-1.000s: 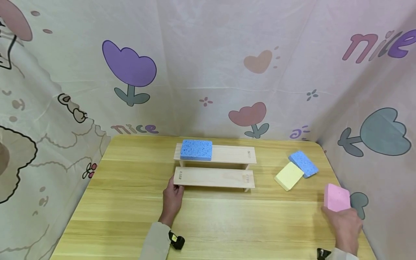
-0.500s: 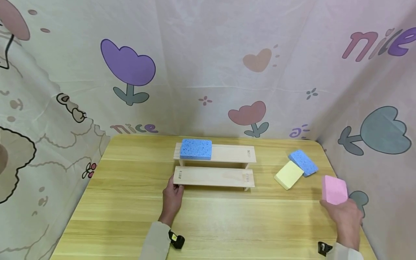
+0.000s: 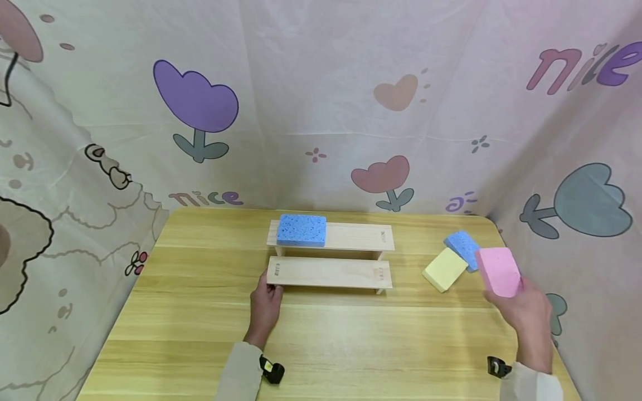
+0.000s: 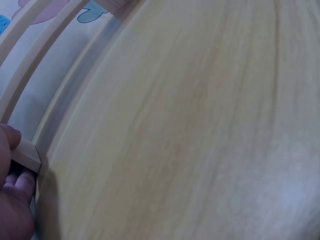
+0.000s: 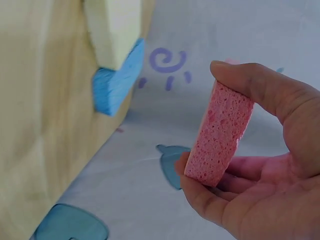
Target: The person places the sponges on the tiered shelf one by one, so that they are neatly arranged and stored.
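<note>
In the head view my right hand [image 3: 526, 309] holds a pink sponge [image 3: 499, 271] above the table's right side. The right wrist view shows the thumb on one edge of the pink sponge [image 5: 220, 132] and the fingers on the opposite one. My left hand [image 3: 266, 303] grips the front left end of a two-step wooden rack [image 3: 328, 273]; close up, thumb and fingers pinch its leg [image 4: 27, 154]. On the rack's back step lies a blue sponge [image 3: 301, 230], toward the left.
Right of the rack, a yellow sponge [image 3: 444, 269] overlaps a second blue sponge [image 3: 462, 249] on the wooden table [image 3: 351, 351]. Printed cloth [image 3: 291, 72] hangs behind the table and along both sides.
My right hand has raised the pink sponge and carried it left and away from me, toward the yellow and blue sponges. The left hand stays on the rack.
</note>
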The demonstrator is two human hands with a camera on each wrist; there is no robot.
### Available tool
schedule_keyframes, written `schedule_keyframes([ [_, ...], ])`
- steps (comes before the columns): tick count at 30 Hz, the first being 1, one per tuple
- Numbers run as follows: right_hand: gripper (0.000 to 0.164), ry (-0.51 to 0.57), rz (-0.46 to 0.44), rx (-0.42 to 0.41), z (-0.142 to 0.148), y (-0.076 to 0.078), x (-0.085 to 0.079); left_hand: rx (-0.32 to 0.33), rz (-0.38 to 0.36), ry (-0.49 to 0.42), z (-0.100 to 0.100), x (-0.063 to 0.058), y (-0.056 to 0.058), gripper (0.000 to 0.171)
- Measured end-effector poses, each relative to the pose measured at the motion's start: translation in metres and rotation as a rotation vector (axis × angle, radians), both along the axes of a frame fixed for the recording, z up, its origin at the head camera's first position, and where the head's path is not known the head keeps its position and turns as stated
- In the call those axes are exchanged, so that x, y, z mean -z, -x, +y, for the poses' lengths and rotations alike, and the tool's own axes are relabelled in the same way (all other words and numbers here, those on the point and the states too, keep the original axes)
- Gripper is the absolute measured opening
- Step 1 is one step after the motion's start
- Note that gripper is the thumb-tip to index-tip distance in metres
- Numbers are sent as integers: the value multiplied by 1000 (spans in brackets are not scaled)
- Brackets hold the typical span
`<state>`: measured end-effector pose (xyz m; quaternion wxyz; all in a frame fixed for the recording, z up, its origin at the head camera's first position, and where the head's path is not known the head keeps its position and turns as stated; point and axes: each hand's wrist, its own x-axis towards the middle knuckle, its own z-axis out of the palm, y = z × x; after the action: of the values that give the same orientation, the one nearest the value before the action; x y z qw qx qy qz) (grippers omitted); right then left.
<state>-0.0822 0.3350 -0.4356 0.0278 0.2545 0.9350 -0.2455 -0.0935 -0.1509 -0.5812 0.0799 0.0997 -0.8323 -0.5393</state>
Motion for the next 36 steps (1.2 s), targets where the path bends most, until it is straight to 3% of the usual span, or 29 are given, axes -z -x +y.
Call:
schedule_keyframes([
  [12, 90, 5, 33, -151, -22, 16, -21, -13, 3, 0, 0, 4, 2, 52],
  [24, 86, 2, 119, -368, -45, 42, -33, 7, 0, -16, -1, 4, 2, 53],
  [31, 82, 50, 153, -477, -58, 55, -37, -17, 41, 11, 0, 6, 3, 52],
  [36, 80, 70, 147, -534, -67, 65, -36, -16, 5, 6, 0, 3, 3, 52],
])
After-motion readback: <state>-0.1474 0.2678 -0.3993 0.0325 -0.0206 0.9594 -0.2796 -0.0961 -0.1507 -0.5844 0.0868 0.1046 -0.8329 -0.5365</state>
